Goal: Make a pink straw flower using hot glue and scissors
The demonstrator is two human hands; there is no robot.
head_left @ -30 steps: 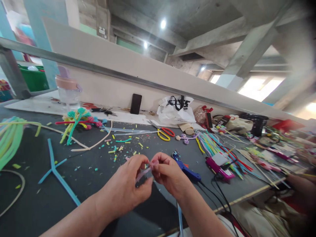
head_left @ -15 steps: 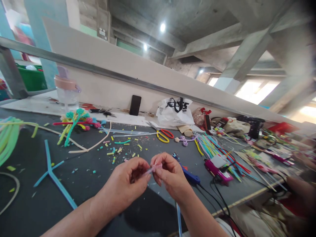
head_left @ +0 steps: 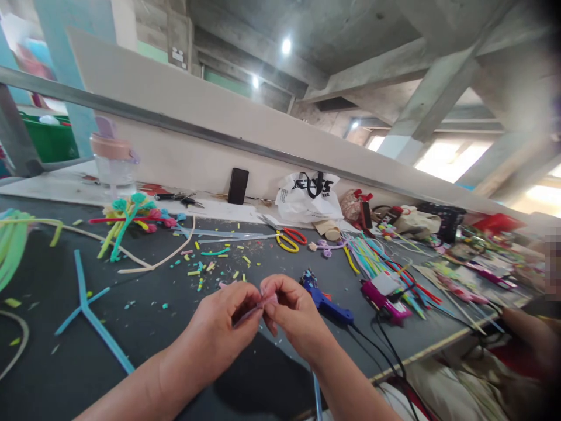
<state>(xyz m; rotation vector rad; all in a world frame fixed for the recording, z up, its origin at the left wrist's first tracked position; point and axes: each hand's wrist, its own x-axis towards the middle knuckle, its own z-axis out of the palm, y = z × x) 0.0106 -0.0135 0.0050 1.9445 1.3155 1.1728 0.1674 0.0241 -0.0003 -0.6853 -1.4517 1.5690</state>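
Above the near part of the dark table, my left hand [head_left: 224,321] and my right hand [head_left: 294,318] meet fingertip to fingertip. Between them is a small pink pipe cleaner piece [head_left: 270,300], pinched by the fingers of both hands and mostly hidden. Just right of my right hand lies a blue glue gun [head_left: 329,307] with a black cord. Light blue pipe cleaners [head_left: 103,330] lie crossed left of my left hand. Yellow, green and blue scraps [head_left: 205,269] are scattered beyond my hands.
Scissors [head_left: 287,241] with red and yellow handles lie farther back. A clear bottle [head_left: 114,169], a phone [head_left: 238,186] and a white bag [head_left: 309,199] stand by the partition. Right of the glue gun are a magenta device [head_left: 383,303] and another person's arm [head_left: 526,327].
My fingers have drawn closer together around the pink piece, so less of it shows. The view has shifted slightly; the things on the table lie as before.
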